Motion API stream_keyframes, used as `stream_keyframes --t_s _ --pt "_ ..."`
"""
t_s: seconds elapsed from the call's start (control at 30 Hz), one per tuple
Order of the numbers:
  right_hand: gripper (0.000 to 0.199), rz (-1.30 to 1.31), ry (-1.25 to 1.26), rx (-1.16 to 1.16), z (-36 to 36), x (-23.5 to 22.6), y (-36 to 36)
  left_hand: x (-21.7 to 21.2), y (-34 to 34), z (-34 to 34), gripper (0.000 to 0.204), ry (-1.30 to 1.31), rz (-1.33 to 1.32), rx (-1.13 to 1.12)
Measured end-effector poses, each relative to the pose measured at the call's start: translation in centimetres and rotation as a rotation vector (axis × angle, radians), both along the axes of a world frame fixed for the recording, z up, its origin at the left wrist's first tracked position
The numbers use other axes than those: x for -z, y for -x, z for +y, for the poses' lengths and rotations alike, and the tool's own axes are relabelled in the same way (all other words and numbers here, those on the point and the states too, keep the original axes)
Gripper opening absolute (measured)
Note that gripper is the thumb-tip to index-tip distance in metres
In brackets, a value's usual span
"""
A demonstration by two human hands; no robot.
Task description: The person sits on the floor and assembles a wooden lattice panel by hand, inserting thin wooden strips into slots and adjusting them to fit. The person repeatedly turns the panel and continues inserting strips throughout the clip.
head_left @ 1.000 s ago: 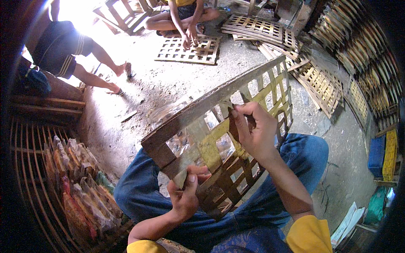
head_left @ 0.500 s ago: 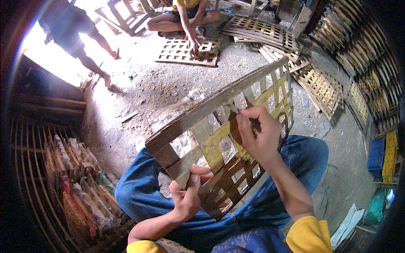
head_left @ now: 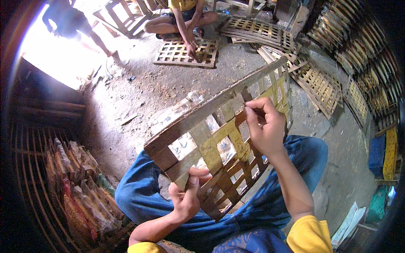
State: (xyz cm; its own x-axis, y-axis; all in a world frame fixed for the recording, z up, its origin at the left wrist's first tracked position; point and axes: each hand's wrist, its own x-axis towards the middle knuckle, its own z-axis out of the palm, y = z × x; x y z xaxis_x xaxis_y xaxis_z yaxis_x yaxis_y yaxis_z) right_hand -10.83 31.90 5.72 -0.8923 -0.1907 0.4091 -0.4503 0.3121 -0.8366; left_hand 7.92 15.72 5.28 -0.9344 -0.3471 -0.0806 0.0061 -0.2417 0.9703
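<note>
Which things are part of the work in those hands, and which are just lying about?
Part of the work:
lattice panel, held tilted
left hand, gripping its edge
right hand, pinching at its weave

Seem just lying about:
loose stick
pale sheets
green bundle
panel pile, perhaps similar work, untouched by these hands

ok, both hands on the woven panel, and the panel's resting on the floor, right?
Not the floor: the head view shows the woven panel held up over the blue jeans. Left hand and right hand are both on it.
</note>
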Motion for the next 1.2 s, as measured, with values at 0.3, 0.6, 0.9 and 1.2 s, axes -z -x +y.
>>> stream_keyframes --t_s 0.3,0.6,0.9,1.2 --pt "0.035 0.074 -0.294 -0.29 0.0 -2.2 -0.6 0.4 0.1 -0.2 0.022 0.011 -0.014 0.007" --pt "0.029 0.215 -0.21 -0.239 -0.2 -1.5 -0.3 0.3 0.3 0.1 0.021 0.025 0.022 -0.003" --pt "0.012 0.132 -0.121 -0.099 -0.3 -1.0 0.0 0.5 0.4 -0.1 0.022 0.011 0.01 0.003" --pt "0.018 -0.07 0.052 0.139 2.6 0.4 3.1 0.4 0.7 0.1 0.024 0.017 0.007 -0.029"
